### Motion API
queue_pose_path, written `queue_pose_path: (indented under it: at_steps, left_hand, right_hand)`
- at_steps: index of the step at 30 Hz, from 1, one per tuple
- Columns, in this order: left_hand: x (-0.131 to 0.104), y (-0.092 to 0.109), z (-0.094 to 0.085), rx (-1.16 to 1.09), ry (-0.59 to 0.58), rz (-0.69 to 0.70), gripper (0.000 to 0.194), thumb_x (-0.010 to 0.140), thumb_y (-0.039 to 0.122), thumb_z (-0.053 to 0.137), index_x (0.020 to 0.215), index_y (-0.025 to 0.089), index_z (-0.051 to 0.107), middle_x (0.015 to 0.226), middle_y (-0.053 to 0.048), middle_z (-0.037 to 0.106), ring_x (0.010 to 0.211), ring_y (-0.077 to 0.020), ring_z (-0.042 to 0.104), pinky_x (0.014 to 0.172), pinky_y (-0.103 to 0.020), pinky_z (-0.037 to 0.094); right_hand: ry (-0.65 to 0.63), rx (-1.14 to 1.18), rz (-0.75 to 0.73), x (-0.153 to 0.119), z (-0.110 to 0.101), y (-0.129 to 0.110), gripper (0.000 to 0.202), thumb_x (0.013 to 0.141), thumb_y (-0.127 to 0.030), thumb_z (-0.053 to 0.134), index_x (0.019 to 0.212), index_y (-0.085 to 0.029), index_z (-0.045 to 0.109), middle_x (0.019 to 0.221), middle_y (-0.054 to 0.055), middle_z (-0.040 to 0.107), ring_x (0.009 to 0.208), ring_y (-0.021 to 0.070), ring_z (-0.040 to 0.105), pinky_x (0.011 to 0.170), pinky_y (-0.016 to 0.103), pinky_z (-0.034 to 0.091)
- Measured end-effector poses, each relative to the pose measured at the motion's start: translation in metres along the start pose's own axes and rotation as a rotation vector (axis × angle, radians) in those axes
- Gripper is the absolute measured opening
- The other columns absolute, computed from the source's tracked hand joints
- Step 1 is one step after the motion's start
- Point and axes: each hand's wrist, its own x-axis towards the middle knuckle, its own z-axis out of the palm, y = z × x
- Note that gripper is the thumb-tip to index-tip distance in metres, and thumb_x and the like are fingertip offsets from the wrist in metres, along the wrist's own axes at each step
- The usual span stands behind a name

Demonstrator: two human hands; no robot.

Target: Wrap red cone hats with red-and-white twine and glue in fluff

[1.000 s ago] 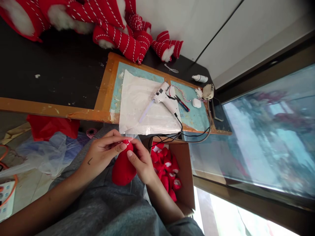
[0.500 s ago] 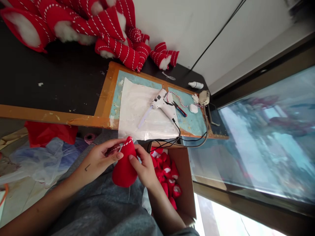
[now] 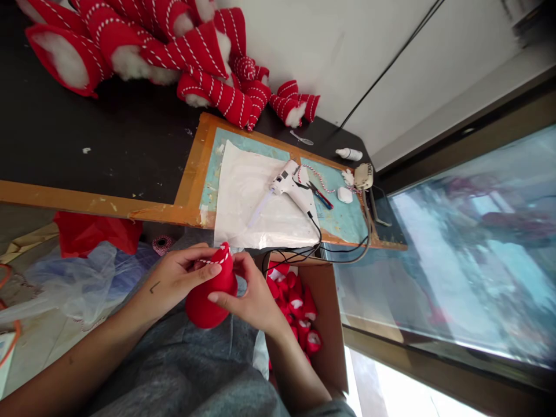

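Note:
Over my lap, a red felt cone [image 3: 207,304] is held between both hands, its narrow tip pointing toward the table. Red-and-white twisted cord [image 3: 220,255] lies across the cone near the tip. My left hand [image 3: 185,275] pinches the cord against the cone's upper left side, thumb on top. My right hand [image 3: 252,292] grips the cone's right side, thumb on its front and fingers behind. Just beyond, a white glue gun [image 3: 289,186] lies on a white sheet [image 3: 238,191] on the table.
Stuffed red cones with striped cord [image 3: 200,49] are heaped at the back left. Pliers [image 3: 321,196], a white bottle [image 3: 349,154] and cables rest at the right. Below the table edge stand a cardboard box [image 3: 325,324] of red pieces and, leftward, a cord spool [image 3: 162,244] and plastic bags [image 3: 82,284].
The cone has turned and shifted slightly left. The cord now lies across its front near the tip, under my left thumb. My right thumb has moved left over the cone.

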Motion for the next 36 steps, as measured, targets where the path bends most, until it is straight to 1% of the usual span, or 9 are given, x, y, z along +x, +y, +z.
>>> queue_pose_path:
  at_steps: [4, 8, 12, 14, 17, 21, 25, 31, 36]
  left_hand:
    - [0.001, 0.001, -0.001, -0.072, 0.006, -0.061, 0.047, 0.080, 0.058, 0.090, 0.113, 0.025, 0.084, 0.100, -0.007, 0.082, 0.094, -0.0277, 0.076, 0.078, -0.031, 0.062]
    - [0.003, 0.008, 0.000, -0.143, -0.107, -0.112, 0.054, 0.079, 0.068, 0.086, 0.110, 0.023, 0.085, 0.105, -0.011, 0.084, 0.098, -0.0315, 0.078, 0.089, -0.040, 0.064]
    - [0.005, 0.009, -0.001, -0.121, -0.133, -0.066, 0.044, 0.082, 0.063, 0.085, 0.105, 0.025, 0.087, 0.107, -0.009, 0.084, 0.098, -0.0302, 0.077, 0.093, -0.040, 0.064]
    - [0.005, 0.006, -0.004, -0.061, -0.103, -0.035, 0.037, 0.086, 0.057, 0.085, 0.106, 0.026, 0.087, 0.106, -0.007, 0.083, 0.097, -0.0281, 0.076, 0.090, -0.036, 0.063]
    - [0.005, 0.000, -0.007, -0.007, -0.066, -0.028, 0.036, 0.088, 0.054, 0.084, 0.111, 0.026, 0.086, 0.108, -0.007, 0.083, 0.100, -0.0286, 0.077, 0.091, -0.036, 0.063]
    - [0.003, -0.002, -0.006, -0.053, 0.014, -0.068, 0.053, 0.083, 0.061, 0.086, 0.122, 0.025, 0.083, 0.112, -0.010, 0.084, 0.105, -0.0328, 0.079, 0.095, -0.041, 0.064]
    - [0.001, 0.001, -0.002, -0.112, 0.030, -0.098, 0.060, 0.077, 0.061, 0.091, 0.125, 0.025, 0.082, 0.114, -0.011, 0.085, 0.111, -0.0347, 0.078, 0.095, -0.041, 0.065]
    - [0.004, 0.012, 0.008, -0.192, -0.033, -0.105, 0.056, 0.074, 0.062, 0.092, 0.115, 0.025, 0.084, 0.114, -0.012, 0.085, 0.115, -0.0374, 0.078, 0.098, -0.047, 0.065]
    - [0.003, 0.017, 0.010, -0.210, -0.100, -0.138, 0.049, 0.072, 0.063, 0.092, 0.103, 0.025, 0.087, 0.100, -0.011, 0.085, 0.105, -0.0374, 0.080, 0.093, -0.046, 0.065]
  right_hand:
    - [-0.022, 0.051, -0.009, 0.001, -0.001, -0.002, 0.042, 0.087, -0.062, 0.079, 0.105, -0.024, 0.071, 0.105, 0.004, 0.075, 0.099, 0.0246, 0.069, 0.095, 0.039, 0.056]
    - [-0.085, 0.210, 0.121, -0.001, -0.007, 0.000, 0.050, 0.086, -0.073, 0.073, 0.102, -0.026, 0.077, 0.094, 0.003, 0.075, 0.082, 0.0236, 0.067, 0.076, 0.036, 0.055]
    - [-0.120, 0.225, 0.069, 0.000, -0.008, -0.001, 0.055, 0.088, -0.072, 0.071, 0.123, -0.030, 0.073, 0.111, 0.004, 0.076, 0.106, 0.0281, 0.070, 0.094, 0.040, 0.057]
    - [-0.093, 0.146, 0.018, 0.001, -0.006, -0.003, 0.064, 0.081, -0.067, 0.082, 0.131, -0.030, 0.065, 0.123, 0.005, 0.074, 0.113, 0.0281, 0.068, 0.101, 0.041, 0.055]
    - [0.005, 0.034, 0.015, 0.003, -0.001, -0.005, 0.061, 0.071, -0.055, 0.095, 0.116, -0.028, 0.064, 0.114, 0.003, 0.072, 0.101, 0.0247, 0.068, 0.093, 0.038, 0.055]
    - [0.058, 0.127, 0.008, 0.005, 0.002, 0.000, 0.044, 0.085, -0.059, 0.083, 0.106, -0.027, 0.063, 0.100, 0.001, 0.070, 0.088, 0.0209, 0.065, 0.084, 0.034, 0.055]
    - [0.084, 0.180, 0.004, 0.006, 0.001, 0.004, 0.048, 0.086, -0.067, 0.079, 0.108, -0.027, 0.065, 0.100, 0.002, 0.071, 0.088, 0.0213, 0.066, 0.083, 0.034, 0.057]
    - [-0.079, 0.264, 0.043, 0.004, -0.001, -0.001, 0.045, 0.088, -0.066, 0.079, 0.112, -0.028, 0.074, 0.104, 0.002, 0.076, 0.092, 0.0234, 0.071, 0.087, 0.036, 0.058]
    - [-0.173, 0.323, 0.119, 0.003, -0.005, -0.003, 0.051, 0.091, -0.071, 0.072, 0.116, -0.026, 0.076, 0.106, 0.004, 0.079, 0.095, 0.0265, 0.075, 0.088, 0.040, 0.060]
